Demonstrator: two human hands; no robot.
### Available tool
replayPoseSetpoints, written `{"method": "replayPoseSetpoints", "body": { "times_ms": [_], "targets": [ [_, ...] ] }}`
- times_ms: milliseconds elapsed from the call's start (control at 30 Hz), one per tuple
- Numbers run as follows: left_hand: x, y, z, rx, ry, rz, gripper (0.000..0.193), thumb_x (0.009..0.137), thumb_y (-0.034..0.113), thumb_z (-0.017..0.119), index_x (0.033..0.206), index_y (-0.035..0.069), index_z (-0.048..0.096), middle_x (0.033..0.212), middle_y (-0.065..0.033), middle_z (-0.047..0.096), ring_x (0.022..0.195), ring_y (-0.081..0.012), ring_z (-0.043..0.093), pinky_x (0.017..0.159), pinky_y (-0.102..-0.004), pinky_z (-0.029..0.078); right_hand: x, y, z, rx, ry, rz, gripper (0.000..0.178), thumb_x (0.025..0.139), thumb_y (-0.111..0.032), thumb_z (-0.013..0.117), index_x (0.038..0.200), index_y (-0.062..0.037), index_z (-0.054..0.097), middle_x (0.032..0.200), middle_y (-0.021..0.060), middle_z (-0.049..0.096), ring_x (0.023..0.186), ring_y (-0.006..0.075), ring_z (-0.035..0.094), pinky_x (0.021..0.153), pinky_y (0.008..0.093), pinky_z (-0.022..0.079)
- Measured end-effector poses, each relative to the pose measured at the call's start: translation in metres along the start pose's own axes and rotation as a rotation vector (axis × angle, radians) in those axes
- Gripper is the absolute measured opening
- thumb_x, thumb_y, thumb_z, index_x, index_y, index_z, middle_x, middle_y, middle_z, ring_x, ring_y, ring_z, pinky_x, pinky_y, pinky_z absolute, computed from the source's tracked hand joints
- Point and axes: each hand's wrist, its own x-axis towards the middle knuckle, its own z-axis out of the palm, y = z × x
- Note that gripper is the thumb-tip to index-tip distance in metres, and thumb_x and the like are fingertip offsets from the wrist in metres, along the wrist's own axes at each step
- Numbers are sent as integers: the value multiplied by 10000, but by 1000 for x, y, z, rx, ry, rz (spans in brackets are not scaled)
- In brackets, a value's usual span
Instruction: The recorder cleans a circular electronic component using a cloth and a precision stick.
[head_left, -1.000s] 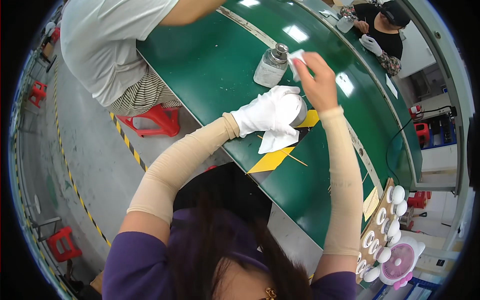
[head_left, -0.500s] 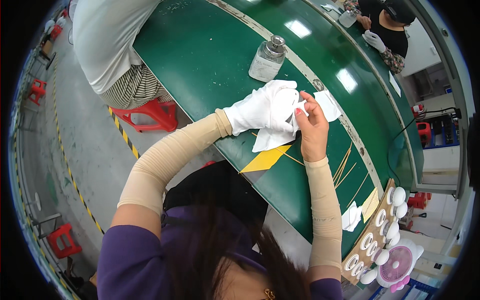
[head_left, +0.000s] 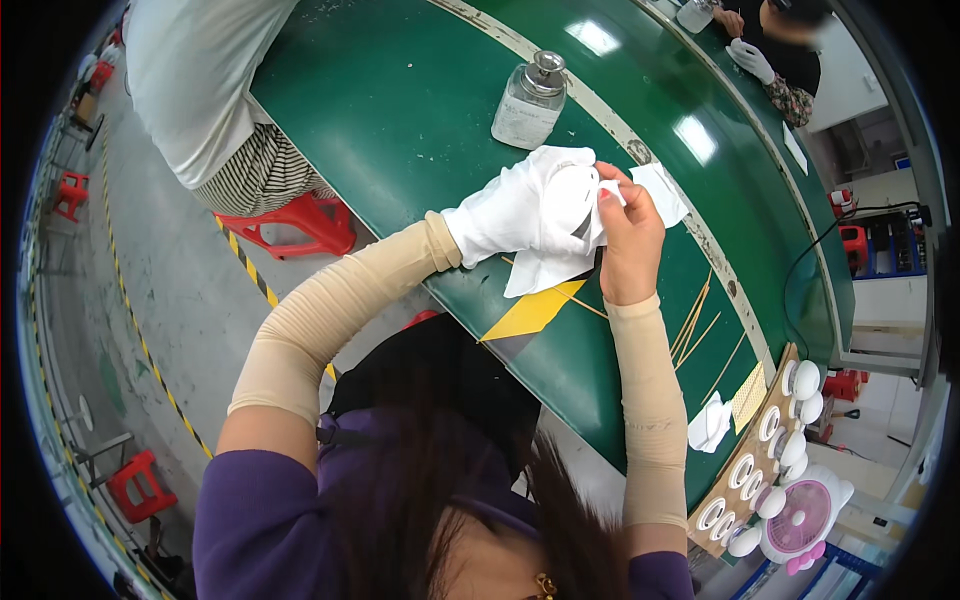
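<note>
My left hand (head_left: 512, 212), in a white glove, is closed around a round white part (head_left: 571, 197) with a smooth, disc-like face. My bare right hand (head_left: 636, 240) pinches a white cloth (head_left: 603, 212) between thumb and fingers, against the part's right edge. Below the hands spreads more white cloth (head_left: 545, 271); whether it is the same piece I cannot tell. A yellow sheet (head_left: 533, 312) and a thin wooden stick (head_left: 580, 299) lie just under it on the green table (head_left: 400, 150).
Beyond my hands stands a glass bottle (head_left: 529, 105) with a metal top. To the right are several thin sticks (head_left: 690, 320), a crumpled white cloth (head_left: 710, 424), a board (head_left: 708, 492) of round white parts and a pink fan (head_left: 800, 517). A co-worker sits at left on a red stool (head_left: 300, 222).
My right fingers have moved slightly up along the part's edge with the cloth. Both hands stay on the part, and the whole view has shifted a little.
</note>
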Motion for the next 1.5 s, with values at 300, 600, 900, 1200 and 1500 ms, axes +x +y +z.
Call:
{"method": "replayPoseSetpoints", "body": {
  "times_ms": [300, 600, 900, 1200, 1500],
  "targets": [
    [0, -4, 1, -78, 1, -32, 832, 623, 276, 835, 1301, 47, 410, 1236, -129, 502, 1139, -238, 518, 963, -326, 424, -5, 6, -5, -82, -97, -173, 95, 823, 18, 598, 811, -19, 512, 1374, 187, 456, 1244, 250, 458, 1047, 343, 320],
    [-2, -6, -1, -103, -15, -62, 830, 618, 272, 835, 1305, 70, 415, 1236, -119, 506, 1115, -248, 534, 952, -325, 434, -14, 10, 0, -117, -59, -172, 96, 845, 29, 567, 810, -38, 508, 1362, 177, 478, 1196, 223, 490, 1020, 335, 356],
    [-1, 4, 0, -39, 11, 21, 813, 626, 233, 816, 1312, 72, 410, 1213, -106, 523, 1091, -233, 547, 941, -320, 441, -4, 1, 5, 9, 40, -16, 111, 820, 34, 587, 803, -27, 496, 1323, 176, 516, 1174, 230, 512, 1011, 323, 366],
    [3, 2, 1, -153, 2, -108, 829, 600, 344, 833, 1266, 34, 450, 1200, -161, 515, 1119, -301, 527, 940, -345, 438, -3, 1, 6, -79, -19, -87, 116, 804, 11, 608, 799, -33, 501, 1357, 173, 490, 1234, 259, 470, 1044, 342, 329],
    [-3, -6, 3, -118, 11, -44, 834, 619, 244, 847, 1305, 63, 408, 1193, -115, 538, 1085, -225, 555, 932, -317, 448, -12, 12, -3, -115, -59, -202, 105, 833, 12, 589, 806, -31, 497, 1342, 184, 499, 1186, 204, 492, 997, 317, 375]
  ]
}}
